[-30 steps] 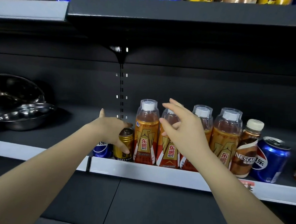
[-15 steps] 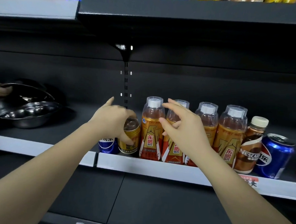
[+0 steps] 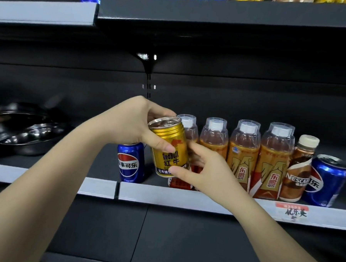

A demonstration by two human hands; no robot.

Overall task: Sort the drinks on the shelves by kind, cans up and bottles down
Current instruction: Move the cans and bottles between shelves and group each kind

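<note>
Head view: I have the gold Red Bull can (image 3: 170, 148) lifted clear of the lower shelf (image 3: 184, 197) in my left hand (image 3: 136, 127), fingers wrapped round its upper body and the can tilted left. My right hand (image 3: 204, 170) is half closed, its fingertips touching the can's base, to steady it, I'd say. It belongs on the upper shelf (image 3: 230, 15) with the other cans. A Pepsi can (image 3: 129, 162) stands just left; another Pepsi can (image 3: 326, 181) waits far right beyond the bottles (image 3: 256, 159).
</note>
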